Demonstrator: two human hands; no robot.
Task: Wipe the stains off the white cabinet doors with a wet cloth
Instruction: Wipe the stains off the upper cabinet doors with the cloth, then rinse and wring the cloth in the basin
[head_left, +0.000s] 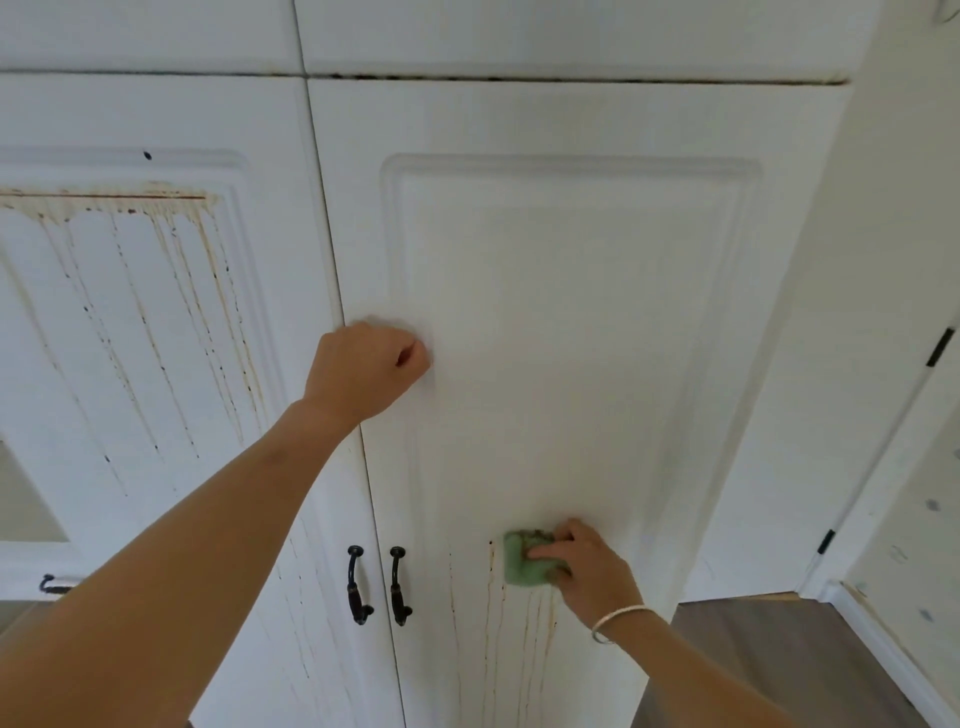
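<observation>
Stains (156, 270) are running in brown drips down the left door (62, 364), from a line across its upper panel toward the bottom edge. I judge that door is waiting its turn. My left hand (363, 369) is reaching across to the right door (571, 286) and resting just inside its left edge, fingers curled into a fist with nothing showing in it. I am probably leaning there to steady myself and to stop the door giving under the rubbing.

Lower down, two dark handles (358, 587) are hanging side by side along the doors' meeting edges. To their right the cloth (519, 566), green and folded small, is lying flat against the lower part of the right door. My right hand (582, 566) is holding it there, fingers bent over it and pressing. A bracelet (618, 621) is sitting on that wrist.

The cloth is sitting at the head of thin drips trailing to the bottom edge, while the panel above is looking clean. So I judge I am working downward, the folded pad letting me bear hard on a few streaks at once. Brown smears are showing on the cloth, so it may be needing a rinse soon.
</observation>
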